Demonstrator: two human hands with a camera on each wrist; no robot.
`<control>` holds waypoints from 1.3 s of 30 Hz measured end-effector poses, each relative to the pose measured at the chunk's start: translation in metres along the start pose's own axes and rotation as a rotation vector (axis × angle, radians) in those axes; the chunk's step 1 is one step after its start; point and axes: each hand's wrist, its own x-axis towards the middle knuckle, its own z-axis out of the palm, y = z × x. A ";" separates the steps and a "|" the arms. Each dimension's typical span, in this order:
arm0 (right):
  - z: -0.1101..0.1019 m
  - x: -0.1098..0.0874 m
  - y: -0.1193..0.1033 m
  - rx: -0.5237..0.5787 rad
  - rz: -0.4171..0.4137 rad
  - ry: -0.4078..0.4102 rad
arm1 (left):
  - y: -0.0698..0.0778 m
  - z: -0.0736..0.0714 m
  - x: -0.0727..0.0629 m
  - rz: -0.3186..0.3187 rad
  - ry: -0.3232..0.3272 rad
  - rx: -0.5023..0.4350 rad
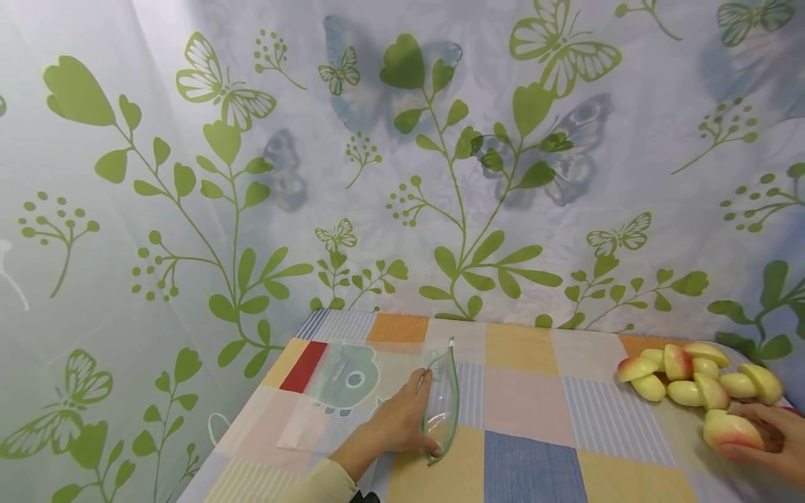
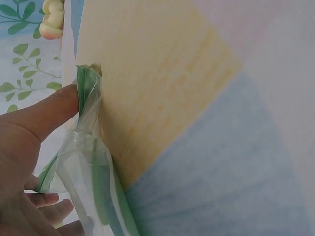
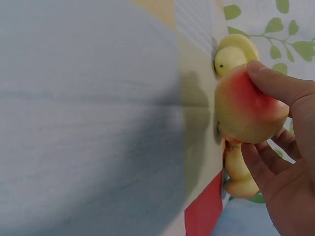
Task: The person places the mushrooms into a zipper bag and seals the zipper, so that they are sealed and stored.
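A clear zip bag [image 1: 352, 381] with green edging and a green cartoon creature printed on it lies flat at the left, its mouth end raised. My left hand [image 1: 399, 421] grips that mouth end. In the left wrist view the thumb presses one green edge [image 2: 87, 91], with the fingers at the opposite side of the film. At the far right, my right hand [image 1: 780, 439] holds a yellow toy mushroom [image 3: 251, 105] with a red blush, thumb on top and fingers beneath. Behind it in the head view lies a cluster of similar toy mushrooms [image 1: 685, 392].
A patchwork cloth [image 1: 528, 405] in pink, yellow, blue and stripes covers the table between the two hands. A curtain [image 1: 377, 209] with green leaves and butterflies hangs behind and along the left. A thin white loop [image 1: 216, 427] shows by the table's left edge.
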 end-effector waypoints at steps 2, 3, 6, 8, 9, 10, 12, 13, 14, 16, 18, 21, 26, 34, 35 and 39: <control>0.001 0.000 -0.005 0.076 -0.014 0.002 | 0.001 0.000 0.000 0.000 -0.001 0.001; 0.002 0.001 -0.008 0.094 -0.015 -0.005 | 0.001 -0.001 0.000 0.000 -0.002 0.001; 0.001 0.007 -0.019 0.032 0.025 -0.053 | 0.002 -0.002 -0.001 -0.002 -0.005 -0.006; 0.001 0.012 -0.026 -0.036 0.048 -0.094 | 0.001 -0.002 -0.001 -0.003 -0.008 -0.013; 0.000 0.015 -0.030 -0.065 0.052 -0.113 | 0.001 -0.003 -0.001 -0.005 -0.008 -0.017; 0.000 0.017 -0.033 -0.074 0.058 -0.127 | 0.001 -0.003 -0.001 -0.005 -0.008 -0.021; 0.000 0.021 -0.040 -0.067 0.056 -0.154 | 0.001 -0.003 -0.001 -0.007 -0.009 -0.026; 0.000 0.023 -0.043 -0.067 0.057 -0.167 | 0.001 -0.003 -0.001 -0.009 -0.010 -0.027; 0.000 0.024 -0.047 -0.070 0.058 -0.175 | 0.000 -0.003 -0.001 -0.010 -0.010 -0.030; 0.001 0.028 -0.053 -0.081 0.071 -0.206 | 0.000 -0.003 -0.002 -0.011 -0.011 -0.032; 0.001 0.033 -0.060 -0.098 0.085 -0.243 | 0.000 -0.003 -0.002 -0.014 -0.011 -0.031; 0.002 0.039 -0.068 -0.095 0.074 -0.279 | 0.000 -0.004 -0.003 -0.016 -0.002 -0.028; 0.010 0.041 -0.077 -0.065 -0.016 -0.229 | 0.001 -0.003 -0.004 -0.019 -0.001 -0.026; 0.019 0.047 -0.088 -0.038 -0.022 -0.264 | -0.001 0.000 -0.003 -0.009 0.001 -0.027; 0.020 0.048 -0.090 -0.026 -0.026 -0.267 | -0.001 0.000 -0.003 -0.008 0.001 -0.026; 0.023 0.049 -0.096 -0.031 -0.048 -0.242 | -0.001 0.000 -0.002 -0.001 0.004 -0.024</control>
